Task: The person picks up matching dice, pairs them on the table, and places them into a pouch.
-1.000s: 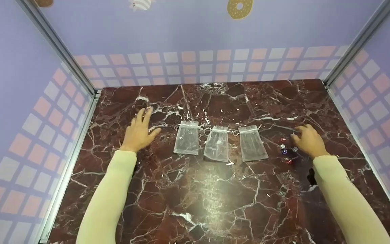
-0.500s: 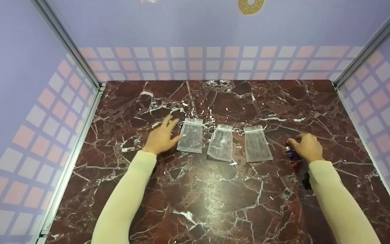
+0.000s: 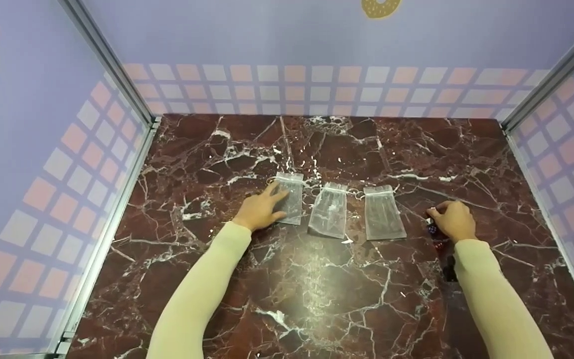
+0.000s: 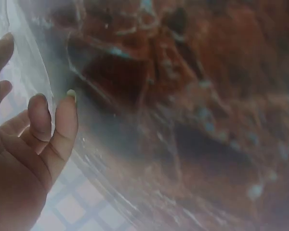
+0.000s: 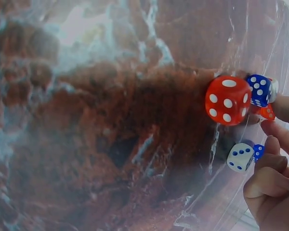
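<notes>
My left hand [image 3: 259, 209] lies over the left of three sheer white drawstring pouches, its spread fingers touching that pouch [image 3: 294, 202]. The middle pouch [image 3: 328, 214] and the right pouch [image 3: 385, 217] lie flat beside it. Over on the right, my right hand [image 3: 456, 219] pinches a small red die [image 5: 267, 113] between thumb and finger. Around it in the right wrist view sit a nearer red die [image 5: 227, 100], a blue die [image 5: 259, 90] with a white one partly hidden behind, a white die [image 5: 240, 157] and another blue die [image 5: 258, 152] near the curled fingers.
The dark red marbled tabletop [image 3: 317, 279] is closed in by a purple checked back wall [image 3: 287, 45] and side walls. A small black object [image 3: 449, 269] shows beside the right wrist.
My left hand has moved right from the bare tabletop onto the left pouch. The right hand has shifted slightly toward me, and its fingertips have closed on a red die.
</notes>
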`<state>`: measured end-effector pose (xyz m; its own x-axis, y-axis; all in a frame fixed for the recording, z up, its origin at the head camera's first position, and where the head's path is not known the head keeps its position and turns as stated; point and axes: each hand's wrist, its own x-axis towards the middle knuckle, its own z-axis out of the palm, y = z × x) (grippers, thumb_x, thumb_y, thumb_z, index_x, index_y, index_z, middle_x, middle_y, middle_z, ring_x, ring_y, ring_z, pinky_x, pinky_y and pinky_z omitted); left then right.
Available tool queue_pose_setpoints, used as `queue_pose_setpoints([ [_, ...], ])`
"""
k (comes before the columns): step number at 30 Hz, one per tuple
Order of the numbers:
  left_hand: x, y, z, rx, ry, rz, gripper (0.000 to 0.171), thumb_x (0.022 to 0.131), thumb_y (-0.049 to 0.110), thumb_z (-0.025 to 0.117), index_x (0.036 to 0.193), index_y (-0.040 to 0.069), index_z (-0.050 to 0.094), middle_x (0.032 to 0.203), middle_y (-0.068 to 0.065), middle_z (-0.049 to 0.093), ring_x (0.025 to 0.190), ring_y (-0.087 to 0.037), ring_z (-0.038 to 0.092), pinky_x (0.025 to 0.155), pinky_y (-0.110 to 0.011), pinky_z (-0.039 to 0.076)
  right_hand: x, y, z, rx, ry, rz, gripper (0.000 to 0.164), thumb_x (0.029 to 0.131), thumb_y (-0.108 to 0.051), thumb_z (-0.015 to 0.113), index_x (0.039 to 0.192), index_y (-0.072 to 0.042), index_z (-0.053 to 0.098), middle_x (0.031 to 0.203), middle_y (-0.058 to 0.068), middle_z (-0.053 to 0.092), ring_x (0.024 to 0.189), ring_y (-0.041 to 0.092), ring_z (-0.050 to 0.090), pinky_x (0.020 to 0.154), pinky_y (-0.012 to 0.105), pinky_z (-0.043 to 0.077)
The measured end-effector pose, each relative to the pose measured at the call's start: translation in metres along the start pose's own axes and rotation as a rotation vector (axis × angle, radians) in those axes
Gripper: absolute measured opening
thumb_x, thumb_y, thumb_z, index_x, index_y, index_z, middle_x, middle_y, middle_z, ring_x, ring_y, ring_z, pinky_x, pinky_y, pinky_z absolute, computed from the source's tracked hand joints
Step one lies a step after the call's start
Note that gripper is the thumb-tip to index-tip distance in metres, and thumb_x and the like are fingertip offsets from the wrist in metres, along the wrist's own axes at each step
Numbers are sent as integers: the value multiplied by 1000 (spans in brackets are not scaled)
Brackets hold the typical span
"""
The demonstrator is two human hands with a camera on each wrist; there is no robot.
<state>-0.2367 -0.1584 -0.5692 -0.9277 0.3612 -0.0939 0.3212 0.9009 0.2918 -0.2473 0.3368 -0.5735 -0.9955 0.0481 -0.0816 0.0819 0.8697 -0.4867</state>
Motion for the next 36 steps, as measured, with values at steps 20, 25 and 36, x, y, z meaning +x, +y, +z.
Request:
queue_pose_setpoints([
  [20,3,-1,-5,-15,-127,-79,68,93,51,63,153,29,40,161,-20,15,118,-48,55,95,-58,47,-4,-36,-6,110,135,-270,20,92,-12,69,100,7,71,93,25,67,76,36,63,71,51,50],
  [25,5,-2,-6,-29,-139,-89,69,92,52,64,152,28,41,161,-19,16,127,-46,48,101,-58,43,-7,-57,-4,115,142,-354,17,90,-8,71,98,7,71,88,22,66,64,26,58,60,41,46],
  [36,4,1,1,-46,-154,-85,70,92,53,63,153,29,40,162,-18,13,125,-46,50,96,-58,47,-28,-100,13,156,72,-490,8,82,1,74,90,4,73,62,3,56,51,11,43,45,23,36],
])
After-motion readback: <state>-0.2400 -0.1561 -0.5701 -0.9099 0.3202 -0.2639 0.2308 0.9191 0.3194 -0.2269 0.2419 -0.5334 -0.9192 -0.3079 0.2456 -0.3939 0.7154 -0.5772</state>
